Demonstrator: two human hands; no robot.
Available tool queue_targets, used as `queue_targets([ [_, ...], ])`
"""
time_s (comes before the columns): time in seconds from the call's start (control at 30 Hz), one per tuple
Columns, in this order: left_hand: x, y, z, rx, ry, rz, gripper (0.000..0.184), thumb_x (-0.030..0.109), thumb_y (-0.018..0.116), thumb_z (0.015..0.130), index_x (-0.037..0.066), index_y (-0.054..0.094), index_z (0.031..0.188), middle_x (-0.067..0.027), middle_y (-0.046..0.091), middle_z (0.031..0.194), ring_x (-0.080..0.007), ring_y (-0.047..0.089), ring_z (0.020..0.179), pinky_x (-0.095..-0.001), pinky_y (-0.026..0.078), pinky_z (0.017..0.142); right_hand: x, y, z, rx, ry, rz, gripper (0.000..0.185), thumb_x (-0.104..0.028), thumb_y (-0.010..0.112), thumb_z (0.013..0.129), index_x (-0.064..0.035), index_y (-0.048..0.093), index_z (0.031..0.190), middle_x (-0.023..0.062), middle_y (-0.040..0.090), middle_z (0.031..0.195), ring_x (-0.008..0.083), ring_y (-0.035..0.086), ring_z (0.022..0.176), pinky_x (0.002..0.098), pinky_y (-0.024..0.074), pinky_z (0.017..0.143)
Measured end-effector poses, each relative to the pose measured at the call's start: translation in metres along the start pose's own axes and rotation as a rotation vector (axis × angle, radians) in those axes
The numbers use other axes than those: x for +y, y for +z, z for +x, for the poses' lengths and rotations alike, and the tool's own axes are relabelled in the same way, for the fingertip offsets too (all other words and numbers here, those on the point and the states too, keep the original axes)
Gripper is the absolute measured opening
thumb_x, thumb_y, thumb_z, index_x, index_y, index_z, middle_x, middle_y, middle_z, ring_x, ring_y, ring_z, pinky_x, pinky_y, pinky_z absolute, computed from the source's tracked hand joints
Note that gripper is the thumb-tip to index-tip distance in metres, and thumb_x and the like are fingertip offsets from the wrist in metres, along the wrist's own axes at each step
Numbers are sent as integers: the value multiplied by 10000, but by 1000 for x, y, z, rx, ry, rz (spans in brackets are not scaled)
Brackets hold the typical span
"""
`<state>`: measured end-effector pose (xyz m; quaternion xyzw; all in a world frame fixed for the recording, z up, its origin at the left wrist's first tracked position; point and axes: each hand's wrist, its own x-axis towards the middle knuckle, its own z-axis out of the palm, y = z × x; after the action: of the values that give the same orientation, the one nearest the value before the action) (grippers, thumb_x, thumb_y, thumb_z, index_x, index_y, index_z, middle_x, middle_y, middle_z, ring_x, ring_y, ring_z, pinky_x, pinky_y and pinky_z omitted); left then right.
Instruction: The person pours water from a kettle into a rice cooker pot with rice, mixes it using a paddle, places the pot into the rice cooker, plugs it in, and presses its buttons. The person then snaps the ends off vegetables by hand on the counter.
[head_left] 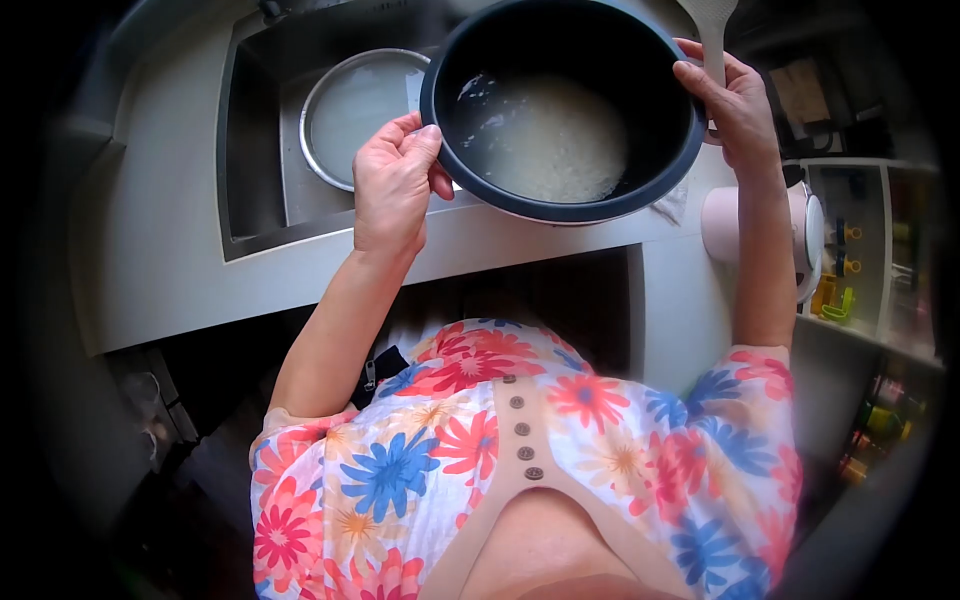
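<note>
A dark rice cooker inner pot [563,198] is held up over the counter by the sink, tilted so its inside faces me. Pale rice [560,140] lies in cloudy water at its bottom. My left hand [395,180] grips the left rim, thumb on the outer edge and fingers curled beneath. On the right rim my right hand [738,105] is closed, its thumb over the lip. A pale rice paddle [712,25] shows beside that hand, its handle passing at the fingers; I cannot tell if they hold it.
Left of the pot, a round pan [355,115] of cloudy liquid sits in the steel sink [265,190]. A light pink lidded appliance [722,222] stands by my right forearm. Shelves [870,260] with small colourful items are at far right. The white counter [300,285] edge runs before me.
</note>
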<state>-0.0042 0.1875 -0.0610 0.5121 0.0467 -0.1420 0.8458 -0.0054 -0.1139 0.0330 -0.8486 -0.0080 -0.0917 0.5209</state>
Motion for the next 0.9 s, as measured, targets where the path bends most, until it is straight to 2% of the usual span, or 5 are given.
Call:
queue_targets([
  [0.17, -5, -30, 5, 40, -75, -50, 191, 60, 486, 893, -60, 519, 1038, -45, 601, 688, -69, 469, 431, -193, 403, 403, -14, 35, 31, -75, -54, -119, 362, -245, 670, 814, 10, 601, 1061, 29, 603, 630, 32, 555, 448, 137, 438, 375],
  [0.27, -5, -41, 8, 40, -116, -72, 172, 67, 474, 895, -46, 552, 999, -26, 585, 666, -60, 448, 427, -191, 395, 402, -24, 42, 48, -163, 90, -180, 408, -277, 701, 783, -21, 611, 1087, 49, 648, 774, 87, 632, 628, 173, 500, 532],
  [0.67, -4, -66, 20, 5, -307, -110, 151, 118, 457, 916, 13, 565, 914, 22, 522, 609, -30, 374, 404, -198, 372, 411, -47, 80, 85, -231, 43, -339, 398, -282, 677, 807, -7, 598, 1084, 37, 615, 700, 52, 571, 508, 145, 433, 413],
  [0.77, -7, -70, 24, -10, -359, -113, 143, 135, 457, 930, 27, 548, 904, 29, 505, 601, -32, 357, 396, -208, 366, 416, -97, 102, 84, -237, 248, -516, 212, -168, 586, 781, 13, 658, 865, 74, 602, 590, 142, 575, 474, 252, 454, 420],
  [0.9, -12, -74, 28, 10, -387, -167, 120, 88, 480, 856, 25, 580, 839, 16, 494, 582, -46, 357, 385, -223, 357, 395, -103, 115, 87, -208, 228, -502, 178, -139, 582, 784, 23, 641, 827, 6, 527, 532, 63, 492, 400, 186, 373, 339],
])
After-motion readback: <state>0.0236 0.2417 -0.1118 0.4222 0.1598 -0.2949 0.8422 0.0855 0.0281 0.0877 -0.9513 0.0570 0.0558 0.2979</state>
